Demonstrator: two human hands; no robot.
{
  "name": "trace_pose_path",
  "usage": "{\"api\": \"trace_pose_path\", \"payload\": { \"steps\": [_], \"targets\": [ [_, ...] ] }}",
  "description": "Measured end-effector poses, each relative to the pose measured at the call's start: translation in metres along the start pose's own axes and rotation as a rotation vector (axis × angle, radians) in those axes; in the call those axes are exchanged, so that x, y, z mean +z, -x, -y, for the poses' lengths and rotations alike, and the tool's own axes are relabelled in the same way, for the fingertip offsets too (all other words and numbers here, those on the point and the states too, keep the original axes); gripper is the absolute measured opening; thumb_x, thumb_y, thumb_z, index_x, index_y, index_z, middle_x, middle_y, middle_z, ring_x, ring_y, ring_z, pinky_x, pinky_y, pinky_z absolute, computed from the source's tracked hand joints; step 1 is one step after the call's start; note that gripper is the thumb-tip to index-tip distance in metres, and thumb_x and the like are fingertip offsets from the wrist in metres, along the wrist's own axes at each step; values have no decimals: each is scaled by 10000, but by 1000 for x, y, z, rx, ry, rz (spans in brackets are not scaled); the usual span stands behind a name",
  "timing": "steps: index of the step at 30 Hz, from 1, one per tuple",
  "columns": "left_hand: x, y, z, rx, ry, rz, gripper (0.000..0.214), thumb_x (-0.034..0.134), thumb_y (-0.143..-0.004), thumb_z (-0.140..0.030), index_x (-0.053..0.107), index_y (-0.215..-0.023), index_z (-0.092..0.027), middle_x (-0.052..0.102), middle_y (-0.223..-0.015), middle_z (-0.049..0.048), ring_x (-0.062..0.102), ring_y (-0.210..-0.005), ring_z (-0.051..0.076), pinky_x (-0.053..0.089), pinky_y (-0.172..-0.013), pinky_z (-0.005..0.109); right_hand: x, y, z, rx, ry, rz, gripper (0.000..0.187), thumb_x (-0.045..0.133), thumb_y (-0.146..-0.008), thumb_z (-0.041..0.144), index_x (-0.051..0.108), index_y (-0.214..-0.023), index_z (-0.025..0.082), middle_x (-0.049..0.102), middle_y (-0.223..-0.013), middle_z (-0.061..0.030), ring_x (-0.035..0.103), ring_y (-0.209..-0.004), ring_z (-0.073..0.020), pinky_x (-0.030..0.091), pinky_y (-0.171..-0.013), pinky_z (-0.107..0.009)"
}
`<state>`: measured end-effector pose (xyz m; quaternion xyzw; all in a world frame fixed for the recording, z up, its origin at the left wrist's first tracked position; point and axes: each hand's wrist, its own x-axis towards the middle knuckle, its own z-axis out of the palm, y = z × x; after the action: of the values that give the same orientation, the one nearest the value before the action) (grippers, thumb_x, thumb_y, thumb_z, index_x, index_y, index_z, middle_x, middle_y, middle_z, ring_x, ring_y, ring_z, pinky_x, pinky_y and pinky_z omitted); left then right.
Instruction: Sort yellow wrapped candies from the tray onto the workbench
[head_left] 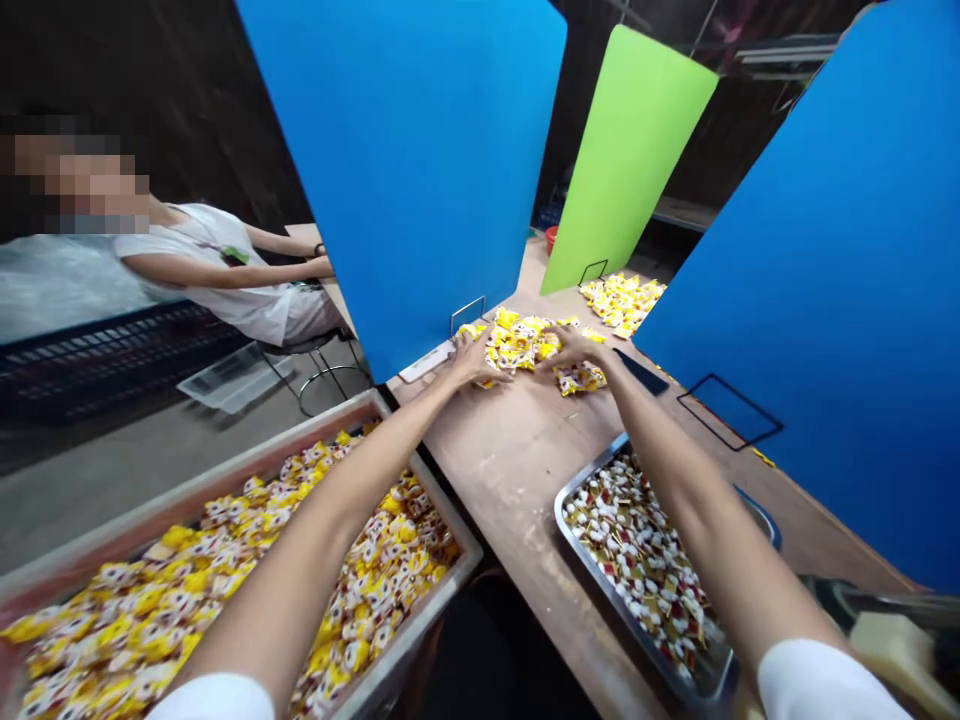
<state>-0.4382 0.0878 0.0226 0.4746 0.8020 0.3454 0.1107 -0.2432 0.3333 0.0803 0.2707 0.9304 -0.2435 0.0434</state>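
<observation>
A pile of small yellow-and-white wrapped packets (517, 340) lies on the wooden table between my hands. At its left side is my left hand (474, 362), fingers spread and touching the edge packets. My right hand (576, 348) reaches over the right part of the pile, its fingers apart and curved against the packets. Neither hand has closed around a packet. Some packets (579, 378) lie just below my right hand. Under my right forearm stands a metal tray (592, 570) full of small white, red and gold pieces.
A large crate (442, 590) of similar packets stands at the left, below my left forearm. Blue dividers (420, 180) and a green divider (630, 150) stand on the table (495, 470). A dark phone (641, 372) lies right of my hand. Another person (225, 265) sits at the left.
</observation>
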Motion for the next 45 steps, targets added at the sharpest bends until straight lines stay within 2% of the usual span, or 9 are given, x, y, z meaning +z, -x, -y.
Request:
{"api": "trace_pose_path", "payload": {
  "steps": [4, 8, 12, 18, 25, 29, 33, 40, 45],
  "targets": [
    [14, 4, 5, 77, 39, 2, 1521, 1102, -468, -703, 432, -1763, -269, 391, -1784, 252, 331, -1656, 593, 298, -1351, 675, 7, -9, 10, 33, -48, 140, 1418, 1180, -392, 485, 577, -1670, 377, 310, -1827, -196, 556, -1499, -582, 636, -1086, -749],
    [11, 9, 5, -19, 41, 0, 1530, 1114, -471, -657, 417, -1772, -252, 378, -1799, 253, 370, -1644, 584, 318, -1353, 658, 7, -8, 12, 24, -109, 204, 1487, 1164, -404, 558, 496, -1726, 425, 224, -1887, -193, 551, -1497, -598, 705, -939, -718],
    [18, 17, -3, 62, 78, -38, 1499, 1092, -549, -605, 347, -1808, -278, 379, -1814, 203, 341, -1665, 565, 334, -1358, 644, 6, -1, 11, -27, -127, 223, 1433, 1124, -502, 628, 462, -1754, 409, 331, -1861, -203, 595, -1482, -562, 702, -970, -682],
    [39, 36, -11, 128, 12, -124, 1484, 1051, -608, -388, 247, -1851, -281, 386, -1765, 212, 379, -1625, 578, 381, -1329, 661, 5, 18, -2, -77, -456, 274, 1132, 1035, -699, 637, 555, -1696, 399, 480, -1808, -114, 675, -1437, -443, 700, -1045, -578],
    [35, 29, 1, 236, 6, -50, 1328, 1021, -694, -520, 342, -1822, -348, 475, -1657, 156, 523, -1545, 484, 461, -1301, 605, 26, 16, -6, -230, -729, 284, 969, 1043, -731, 510, 655, -1603, 346, 655, -1654, -65, 715, -1407, -313, 630, -1193, -462],
    [40, 32, -2, 271, -17, -55, 1313, 1034, -681, -504, 382, -1806, -325, 412, -1710, 169, 503, -1567, 492, 490, -1286, 590, 36, 7, -8, -198, -898, 227, 747, 1055, -755, 428, 749, -1425, 299, 815, -1413, -58, 796, -1246, -273, 681, -1092, -373],
    [52, 35, -10, 288, -38, -102, 1403, 1070, -613, -464, 368, -1810, -259, 299, -1781, 202, 329, -1666, 551, 473, -1299, 610, 41, 2, -6, -141, -1082, 159, 527, 1021, -817, 422, 777, -1262, 277, 879, -1207, -36, 840, -1092, -245, 720, -918, -299],
    [60, 42, -16, 319, -2, -153, 1371, 1055, -626, -433, 381, -1808, -269, 350, -1710, 183, 364, -1648, 523, 492, -1284, 568, 31, 28, 7, -9, -1121, 101, 439, 932, -926, 382, 748, -1308, 267, 890, -1123, -43, 855, -949, -241, 727, -879, -325],
    [49, 47, -28, 382, 29, -224, 1295, 1054, -678, -432, 414, -1791, -266, 392, -1674, 191, 478, -1564, 494, 487, -1275, 552, 15, 50, 33, -55, -1110, 65, 474, 844, -1006, 480, 702, -1406, 268, 873, -1225, -59, 855, -1010, -249, 727, -882, -372]
  ]
}}
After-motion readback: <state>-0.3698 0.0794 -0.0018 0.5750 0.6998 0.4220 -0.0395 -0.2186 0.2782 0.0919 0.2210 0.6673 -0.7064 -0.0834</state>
